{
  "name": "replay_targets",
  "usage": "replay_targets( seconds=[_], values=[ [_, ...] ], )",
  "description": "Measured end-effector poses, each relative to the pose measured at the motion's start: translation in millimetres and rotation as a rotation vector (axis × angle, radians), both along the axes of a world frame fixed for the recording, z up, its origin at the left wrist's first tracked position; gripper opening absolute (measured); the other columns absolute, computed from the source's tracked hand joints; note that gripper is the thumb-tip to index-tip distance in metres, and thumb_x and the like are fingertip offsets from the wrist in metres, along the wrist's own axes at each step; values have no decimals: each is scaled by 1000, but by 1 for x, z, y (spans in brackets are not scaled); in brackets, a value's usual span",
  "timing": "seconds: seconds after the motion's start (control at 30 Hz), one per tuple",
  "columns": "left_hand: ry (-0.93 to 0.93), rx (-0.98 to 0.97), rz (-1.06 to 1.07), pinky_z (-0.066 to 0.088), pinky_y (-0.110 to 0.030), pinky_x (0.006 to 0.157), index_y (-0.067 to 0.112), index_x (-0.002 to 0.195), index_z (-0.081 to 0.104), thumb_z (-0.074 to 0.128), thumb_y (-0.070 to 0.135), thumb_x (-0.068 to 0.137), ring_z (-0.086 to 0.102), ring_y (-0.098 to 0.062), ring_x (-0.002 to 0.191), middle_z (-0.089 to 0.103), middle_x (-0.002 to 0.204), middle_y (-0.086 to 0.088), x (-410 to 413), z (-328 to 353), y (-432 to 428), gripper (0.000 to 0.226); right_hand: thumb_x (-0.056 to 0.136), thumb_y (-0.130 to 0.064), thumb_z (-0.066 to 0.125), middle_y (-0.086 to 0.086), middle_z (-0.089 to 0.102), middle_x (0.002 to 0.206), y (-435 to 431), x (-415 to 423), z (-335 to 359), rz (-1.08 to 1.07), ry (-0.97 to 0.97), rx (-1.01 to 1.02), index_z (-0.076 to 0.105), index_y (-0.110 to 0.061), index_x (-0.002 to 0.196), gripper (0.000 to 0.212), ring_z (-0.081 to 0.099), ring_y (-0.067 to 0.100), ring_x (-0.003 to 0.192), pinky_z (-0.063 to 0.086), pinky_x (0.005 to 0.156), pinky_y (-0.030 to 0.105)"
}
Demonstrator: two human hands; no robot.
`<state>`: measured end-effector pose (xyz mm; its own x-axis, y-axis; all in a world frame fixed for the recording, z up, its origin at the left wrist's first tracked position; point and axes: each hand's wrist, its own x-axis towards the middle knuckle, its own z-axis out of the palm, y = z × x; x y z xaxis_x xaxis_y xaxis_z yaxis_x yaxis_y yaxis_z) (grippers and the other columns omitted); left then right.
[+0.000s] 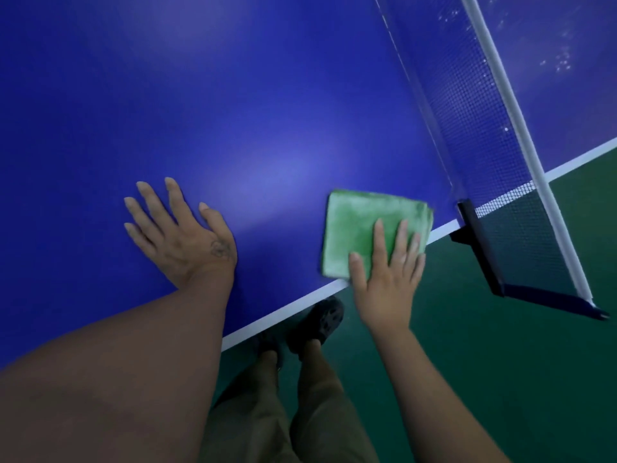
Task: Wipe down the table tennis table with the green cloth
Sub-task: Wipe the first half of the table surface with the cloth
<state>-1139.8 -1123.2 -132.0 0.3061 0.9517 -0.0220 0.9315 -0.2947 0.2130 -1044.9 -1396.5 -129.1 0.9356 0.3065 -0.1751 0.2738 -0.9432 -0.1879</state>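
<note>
Table fills my view; my left hand braces on it, fingers spread. Cloth lies folded at the near edge by the net, pressed flat by my right hand, fingers straight. Mid-wipe, I judge; next, sweep left.

folded green cloth flat on the blue table tennis table, near its white edge line
</note>
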Motion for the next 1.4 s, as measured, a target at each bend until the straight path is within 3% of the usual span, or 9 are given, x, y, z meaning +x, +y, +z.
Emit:
replay_targets(
  seconds=[0.13, 0.37, 0.5, 0.67, 0.83, 1.03, 1.23, 1.4],
  values=[
    [7, 11, 2, 6, -57, 136, 25, 173, 23, 32, 48, 110, 6, -34, 168, 10, 182, -7, -1, -5, 1, 67, 110, -70, 25, 1, -6, 183, -16, -1, 1, 32, 60, -8, 14, -38, 174, 72, -11, 29, 169, 0, 135, 60],
    [-14, 57, -5, 9, -57, 135, 23, 171, 28, 35, 45, 109, 12, -36, 168, 16, 181, -9, -1, -10, 2, 66, 109, -68, 20, 10, -7, 183, 64, 70, -2, -112, 18, -35, 9, -34, 175, 75, -8, 38, 168, -4, 131, 69],
    [-9, 68, -9, 10, -57, 135, 24, 171, 28, 36, 45, 109, 13, -36, 167, 16, 181, -8, 1, -10, 0, 66, 111, -68, 25, 9, -2, 183, 70, 23, -2, 127, -25, -30, 12, -36, 174, 72, -5, 37, 169, -6, 133, 65],
    [-11, 97, -7, 12, -57, 135, 23, 170, 30, 37, 44, 110, 16, -37, 167, 19, 181, -9, -1, -13, 1, 64, 109, -73, 29, 3, 1, 184, -14, -22, 0, 391, 1, -69, 16, -39, 173, 74, -1, 32, 169, 7, 132, 68],
    [4, 88, -14, 12, -58, 135, 23, 171, 29, 35, 45, 110, 14, -37, 167, 17, 181, -9, 0, -13, 1, 64, 110, -70, 23, -2, -10, 183, -46, 28, 7, 213, 62, -97, 7, -41, 174, 71, -11, 27, 169, 4, 132, 69],
    [-1, 81, -7, 12, -58, 135, 23, 170, 28, 34, 45, 110, 14, -37, 167, 17, 181, -10, -1, -12, 2, 64, 107, -67, 19, 2, -15, 182, 47, 68, 4, -106, 103, -55, 3, -39, 174, 74, -16, 30, 168, -8, 129, 70],
    [6, 83, -12, 11, -58, 135, 22, 171, 29, 33, 44, 111, 14, -38, 167, 17, 181, -11, -1, -10, 0, 64, 110, -67, 32, 1, -7, 183, 68, -6, 5, 183, 59, 29, 13, -39, 174, 72, -11, 29, 169, -10, 131, 66],
    [2, 57, -23, 9, -58, 135, 22, 172, 26, 29, 45, 111, 11, -38, 167, 14, 181, -11, -2, -8, -1, 65, 106, -73, 39, -10, -4, 183, 17, -34, 13, 224, 96, 31, 20, -44, 172, 74, -10, 20, 169, -7, 131, 67]
  ],
)
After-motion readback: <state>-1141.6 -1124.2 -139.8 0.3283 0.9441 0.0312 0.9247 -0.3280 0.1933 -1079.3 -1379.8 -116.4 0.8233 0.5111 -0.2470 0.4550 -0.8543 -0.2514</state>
